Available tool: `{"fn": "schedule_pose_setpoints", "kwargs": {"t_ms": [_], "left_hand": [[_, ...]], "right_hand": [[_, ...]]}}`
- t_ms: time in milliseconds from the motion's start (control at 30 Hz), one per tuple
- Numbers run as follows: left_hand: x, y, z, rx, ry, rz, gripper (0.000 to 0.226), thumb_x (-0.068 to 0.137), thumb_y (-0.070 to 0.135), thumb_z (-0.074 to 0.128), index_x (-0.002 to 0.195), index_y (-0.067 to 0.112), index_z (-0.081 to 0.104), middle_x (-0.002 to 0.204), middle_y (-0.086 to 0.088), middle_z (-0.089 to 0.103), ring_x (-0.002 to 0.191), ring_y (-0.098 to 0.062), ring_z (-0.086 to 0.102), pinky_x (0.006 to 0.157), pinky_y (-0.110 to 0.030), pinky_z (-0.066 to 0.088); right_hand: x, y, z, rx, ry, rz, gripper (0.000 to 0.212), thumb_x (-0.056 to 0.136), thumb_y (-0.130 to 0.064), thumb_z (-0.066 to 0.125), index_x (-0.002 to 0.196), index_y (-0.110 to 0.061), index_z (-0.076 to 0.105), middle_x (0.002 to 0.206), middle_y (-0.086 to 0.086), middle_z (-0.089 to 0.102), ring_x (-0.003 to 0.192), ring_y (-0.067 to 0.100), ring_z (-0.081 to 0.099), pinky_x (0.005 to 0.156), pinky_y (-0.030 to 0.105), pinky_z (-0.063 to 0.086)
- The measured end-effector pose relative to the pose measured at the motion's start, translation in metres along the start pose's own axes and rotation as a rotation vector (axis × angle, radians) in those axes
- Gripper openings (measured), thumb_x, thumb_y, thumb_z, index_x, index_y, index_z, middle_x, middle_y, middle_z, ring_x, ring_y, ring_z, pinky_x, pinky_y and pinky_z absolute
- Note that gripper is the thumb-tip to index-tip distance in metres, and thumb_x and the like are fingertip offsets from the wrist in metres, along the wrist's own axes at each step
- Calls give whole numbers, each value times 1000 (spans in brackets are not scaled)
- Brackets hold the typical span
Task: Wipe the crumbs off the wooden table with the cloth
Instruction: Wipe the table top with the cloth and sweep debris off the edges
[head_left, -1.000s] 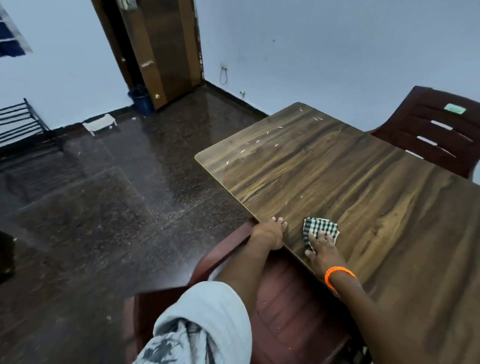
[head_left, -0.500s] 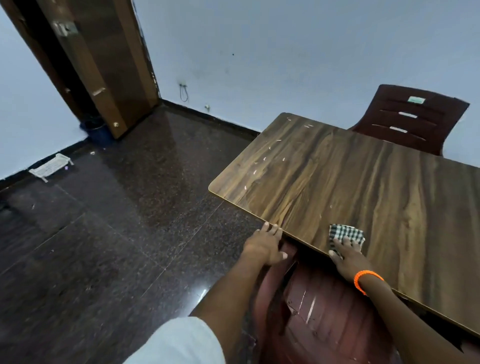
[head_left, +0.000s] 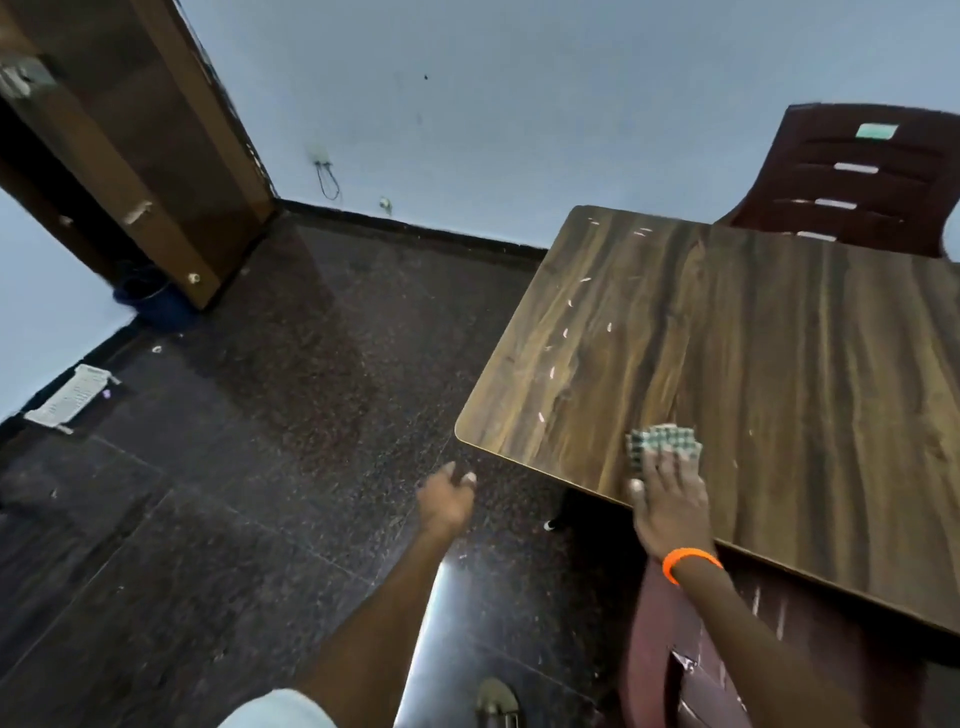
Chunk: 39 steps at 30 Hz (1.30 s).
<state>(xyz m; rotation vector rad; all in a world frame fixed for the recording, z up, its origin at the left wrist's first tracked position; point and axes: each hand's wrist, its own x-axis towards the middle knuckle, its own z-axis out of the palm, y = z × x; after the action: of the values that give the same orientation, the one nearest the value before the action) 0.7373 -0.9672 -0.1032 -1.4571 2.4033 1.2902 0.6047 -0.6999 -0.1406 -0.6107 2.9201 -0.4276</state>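
Observation:
A wooden table fills the right side of the view. Several pale crumbs lie scattered along its left part, up to the far left corner. A folded green-and-white checked cloth lies near the table's front edge, and my right hand, with an orange wristband, presses flat on it with straight fingers. My left hand hovers over the floor just off the table's near left corner, fingers relaxed, holding nothing.
A dark red plastic chair stands behind the table at the far right. Another dark red chair sits under the table's front edge. Dark tiled floor spreads left, with a wooden door and a small white rack.
My left hand has let go of the table's front edge and now hangs beyond the near left corner. My right hand has slid the cloth left along the front edge. The view has swung left.

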Motion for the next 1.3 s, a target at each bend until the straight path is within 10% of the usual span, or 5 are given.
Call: {"fn": "schedule_pose_setpoints", "kwargs": {"t_ms": [367, 567, 733, 967, 1300], "left_hand": [[90, 22, -30, -68, -65, 67, 25, 94, 18, 62, 114, 12, 75, 116, -10, 74, 114, -25, 66, 97, -28, 48], [126, 22, -44, -497, -351, -208, 24, 97, 6, 60, 115, -8, 69, 98, -19, 72, 82, -22, 68, 76, -29, 61], [150, 19, -64, -547, -613, -313, 48, 101, 42, 51, 110, -2, 69, 108, -20, 73, 101, -29, 70, 87, -35, 59], [187, 24, -69, -457, -743, -254, 65, 95, 63, 46, 117, 7, 69, 115, -10, 72, 108, -23, 68, 94, -37, 56], [209, 45, -65, -447, -810, -266, 73, 94, 69, 38, 126, 8, 65, 122, -8, 69, 110, -22, 65, 91, -36, 54]], "right_hand": [[8, -94, 36, -35, -72, 53, 57, 106, -36, 31, 161, -25, 17, 168, -2, 14, 157, 25, 10, 126, 47, 13], [28, -198, 68, -7, -83, 69, 59, 106, -40, 25, 161, -23, 12, 170, 1, 5, 157, 26, -2, 127, 48, 5], [27, -179, 61, -55, -168, -125, 58, 106, -39, 25, 161, -32, 9, 169, -9, 10, 157, 16, 2, 127, 43, 9], [82, -208, 58, 8, -63, 419, 61, 107, -37, 26, 162, -18, 6, 170, 4, 1, 157, 27, -3, 127, 47, 4], [25, -233, 81, -119, -118, 33, 58, 107, -39, 25, 161, -31, 6, 170, -9, 2, 157, 15, -1, 126, 43, 13]]}}
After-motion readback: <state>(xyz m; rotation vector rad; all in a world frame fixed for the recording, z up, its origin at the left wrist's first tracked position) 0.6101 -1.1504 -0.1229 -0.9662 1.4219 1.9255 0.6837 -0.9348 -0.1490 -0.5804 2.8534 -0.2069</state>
